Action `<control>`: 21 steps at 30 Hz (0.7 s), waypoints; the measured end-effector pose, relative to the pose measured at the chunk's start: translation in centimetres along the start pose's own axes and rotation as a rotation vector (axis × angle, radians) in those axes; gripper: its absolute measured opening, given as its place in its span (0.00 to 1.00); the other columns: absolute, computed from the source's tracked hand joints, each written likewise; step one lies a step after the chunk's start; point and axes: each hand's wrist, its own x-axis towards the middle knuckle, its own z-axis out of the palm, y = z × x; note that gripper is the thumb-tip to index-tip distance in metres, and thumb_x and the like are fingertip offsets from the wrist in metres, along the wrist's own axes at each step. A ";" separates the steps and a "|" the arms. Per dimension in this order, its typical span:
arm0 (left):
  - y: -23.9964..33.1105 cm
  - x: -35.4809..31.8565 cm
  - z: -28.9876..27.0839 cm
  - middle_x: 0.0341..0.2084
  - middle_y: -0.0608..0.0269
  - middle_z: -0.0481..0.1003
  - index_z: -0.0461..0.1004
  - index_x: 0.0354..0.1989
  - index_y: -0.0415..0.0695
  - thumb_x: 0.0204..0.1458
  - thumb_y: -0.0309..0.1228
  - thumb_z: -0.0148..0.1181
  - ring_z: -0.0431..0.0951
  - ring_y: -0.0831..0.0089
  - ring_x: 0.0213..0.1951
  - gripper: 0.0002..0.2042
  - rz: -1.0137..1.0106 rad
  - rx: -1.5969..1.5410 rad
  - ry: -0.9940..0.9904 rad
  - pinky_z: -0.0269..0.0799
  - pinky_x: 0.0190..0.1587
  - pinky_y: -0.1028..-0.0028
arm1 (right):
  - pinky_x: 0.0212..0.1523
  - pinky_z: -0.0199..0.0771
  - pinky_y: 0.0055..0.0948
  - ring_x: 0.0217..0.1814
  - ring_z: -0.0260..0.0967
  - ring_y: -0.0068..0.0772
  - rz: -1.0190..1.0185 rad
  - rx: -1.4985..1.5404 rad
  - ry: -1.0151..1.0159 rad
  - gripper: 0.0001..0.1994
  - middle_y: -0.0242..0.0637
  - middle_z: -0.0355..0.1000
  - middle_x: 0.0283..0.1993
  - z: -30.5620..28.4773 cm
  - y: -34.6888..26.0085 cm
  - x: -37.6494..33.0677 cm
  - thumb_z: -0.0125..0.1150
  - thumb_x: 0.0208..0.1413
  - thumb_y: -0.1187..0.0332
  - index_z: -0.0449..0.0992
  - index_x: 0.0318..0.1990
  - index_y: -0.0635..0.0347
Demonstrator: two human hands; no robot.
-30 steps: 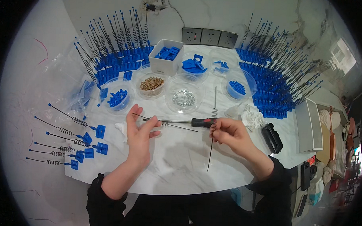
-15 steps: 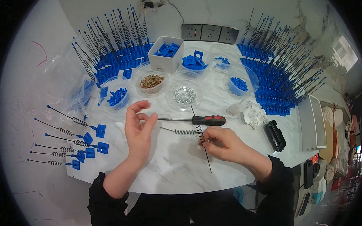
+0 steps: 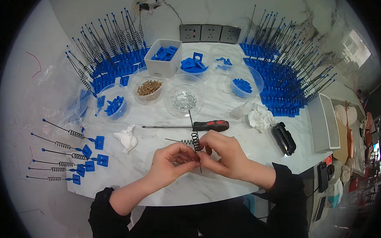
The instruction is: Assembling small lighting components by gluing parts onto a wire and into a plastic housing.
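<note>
A black coil spring with straight wire ends stands nearly upright between my hands over the table. My right hand pinches it low on its coils. My left hand is closed, thumb and fingertips gathered at the spring's lower wire end; anything else between them is hidden. A second coil spring lies on the table behind the held one, partly covered by it and by my right hand. Just beyond lies a screwdriver with a black and red handle, its shaft pointing left.
Tubs hold blue cones, brass-coloured screws, silver nuts or washers and blue beads. Finished spring pieces on blue bases lie left; more stand in rows at both back sides. Crumpled tissues and a black case flank my hands.
My left hand has come down and right to meet my right hand at the spring. The held spring now stands more upright. The whole view has shifted slightly.
</note>
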 end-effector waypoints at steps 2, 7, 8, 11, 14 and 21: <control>-0.3 0.0 -0.1 0.33 0.66 0.78 0.74 0.37 0.39 0.50 0.21 0.67 0.78 0.82 0.34 0.09 0.013 0.020 -0.009 0.73 0.36 0.81 | 0.27 0.71 0.31 0.30 0.72 0.37 -0.025 -0.028 -0.007 0.11 0.38 0.70 0.34 0.0 0.1 -0.1 0.66 0.49 0.70 0.72 0.39 0.60; -0.3 0.1 -0.3 0.32 0.66 0.77 0.73 0.35 0.39 0.51 0.21 0.67 0.77 0.83 0.33 0.08 0.031 0.001 0.005 0.73 0.36 0.81 | 0.27 0.71 0.28 0.30 0.73 0.33 -0.155 -0.220 0.194 0.13 0.36 0.74 0.35 -2.6 -1.0 0.8 0.69 0.47 0.70 0.76 0.41 0.58; -0.2 0.2 -0.3 0.32 0.66 0.77 0.73 0.35 0.39 0.51 0.21 0.66 0.77 0.83 0.34 0.08 0.010 -0.024 0.018 0.73 0.37 0.81 | 0.28 0.71 0.26 0.30 0.73 0.30 -0.138 -0.236 0.297 0.14 0.35 0.75 0.34 -4.5 -0.9 1.2 0.70 0.46 0.70 0.76 0.41 0.58; 0.3 -0.1 -0.6 0.32 0.66 0.77 0.72 0.35 0.40 0.52 0.20 0.66 0.77 0.83 0.34 0.08 -0.020 -0.110 0.049 0.73 0.37 0.81 | 0.33 0.68 0.16 0.32 0.70 0.15 -0.014 -0.074 0.732 0.05 0.31 0.76 0.32 -10.4 1.4 4.5 0.58 0.58 0.76 0.76 0.41 0.64; 0.8 0.5 -0.1 0.32 0.66 0.77 0.71 0.36 0.40 0.52 0.19 0.66 0.77 0.82 0.35 0.08 -0.034 -0.227 0.034 0.74 0.38 0.82 | 0.35 0.72 0.19 0.34 0.74 0.19 0.238 -0.345 0.529 0.07 0.35 0.78 0.32 -16.3 6.6 5.3 0.63 0.55 0.72 0.79 0.40 0.65; 0.1 0.8 -0.8 0.32 0.67 0.76 0.71 0.36 0.40 0.52 0.19 0.65 0.78 0.83 0.34 0.09 -0.015 -0.241 0.113 0.73 0.37 0.83 | 0.25 0.73 0.25 0.24 0.73 0.23 0.683 -0.460 -0.060 0.09 0.35 0.77 0.25 -16.2 11.7 8.6 0.70 0.44 0.71 0.82 0.33 0.65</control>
